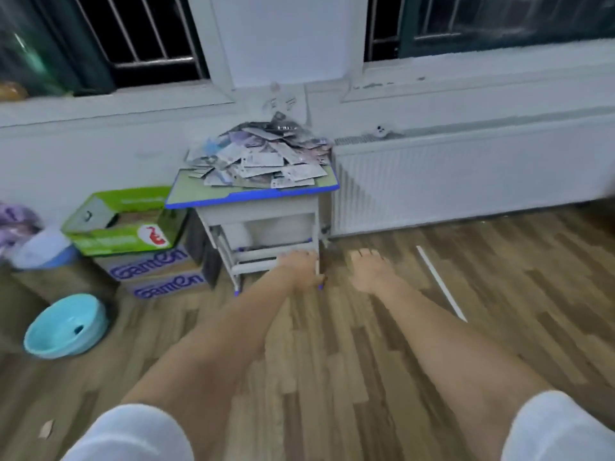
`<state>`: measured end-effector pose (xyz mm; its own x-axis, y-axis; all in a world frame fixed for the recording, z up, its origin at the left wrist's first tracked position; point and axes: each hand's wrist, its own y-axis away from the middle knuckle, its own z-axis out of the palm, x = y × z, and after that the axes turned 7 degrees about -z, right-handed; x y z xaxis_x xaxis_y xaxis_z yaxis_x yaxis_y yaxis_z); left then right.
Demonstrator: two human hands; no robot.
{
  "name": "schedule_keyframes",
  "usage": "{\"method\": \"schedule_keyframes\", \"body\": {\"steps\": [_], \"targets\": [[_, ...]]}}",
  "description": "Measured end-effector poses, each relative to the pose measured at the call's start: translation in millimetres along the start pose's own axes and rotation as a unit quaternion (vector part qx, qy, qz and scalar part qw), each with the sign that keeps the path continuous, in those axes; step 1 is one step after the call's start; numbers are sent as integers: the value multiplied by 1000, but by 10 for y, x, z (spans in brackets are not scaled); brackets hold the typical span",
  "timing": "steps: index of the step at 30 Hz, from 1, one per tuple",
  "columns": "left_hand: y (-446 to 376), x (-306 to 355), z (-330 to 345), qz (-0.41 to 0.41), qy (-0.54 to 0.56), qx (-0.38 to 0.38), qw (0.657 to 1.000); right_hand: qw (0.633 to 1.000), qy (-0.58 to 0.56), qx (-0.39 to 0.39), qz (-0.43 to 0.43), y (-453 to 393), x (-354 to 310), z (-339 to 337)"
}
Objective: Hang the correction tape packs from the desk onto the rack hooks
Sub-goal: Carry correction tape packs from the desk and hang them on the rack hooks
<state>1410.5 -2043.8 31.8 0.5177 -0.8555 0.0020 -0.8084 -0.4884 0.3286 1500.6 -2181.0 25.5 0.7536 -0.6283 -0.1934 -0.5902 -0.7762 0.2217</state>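
Observation:
A heap of correction tape packs (pixel 263 158) covers a small desk (pixel 199 197) with a green top and blue edge, standing against the wall below the windows. Both my arms stretch forward over the wooden floor. My left hand (pixel 301 269) is in front of the desk's lower frame, fingers extended and holding nothing. My right hand (pixel 371 269) hovers to the right of the desk legs, fingers straight and empty. No rack or hooks appear in this view.
A white radiator (pixel 466 178) runs along the wall right of the desk. Stacked cardboard boxes (pixel 149 271) with a green box (pixel 123 221) on top sit left of it. A blue basin (pixel 66 326) and a white rod (pixel 441 282) lie on the floor.

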Motion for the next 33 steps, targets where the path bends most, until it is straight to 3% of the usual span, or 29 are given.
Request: {"method": "schedule_keyframes", "body": {"steps": [8,17,33], "targets": [[-645,-1354,-233,-105,14,12,994,997,27,-24,-74,-1403,-737,-171],[-2014,-2320,-800,-153,40,24,987,989,73,-19,-124,-3385,-1167,-767],[-4110,-3712,-1101,-191,105,92,972,990,73,-20,-115,-5652,-1312,-836]]}}
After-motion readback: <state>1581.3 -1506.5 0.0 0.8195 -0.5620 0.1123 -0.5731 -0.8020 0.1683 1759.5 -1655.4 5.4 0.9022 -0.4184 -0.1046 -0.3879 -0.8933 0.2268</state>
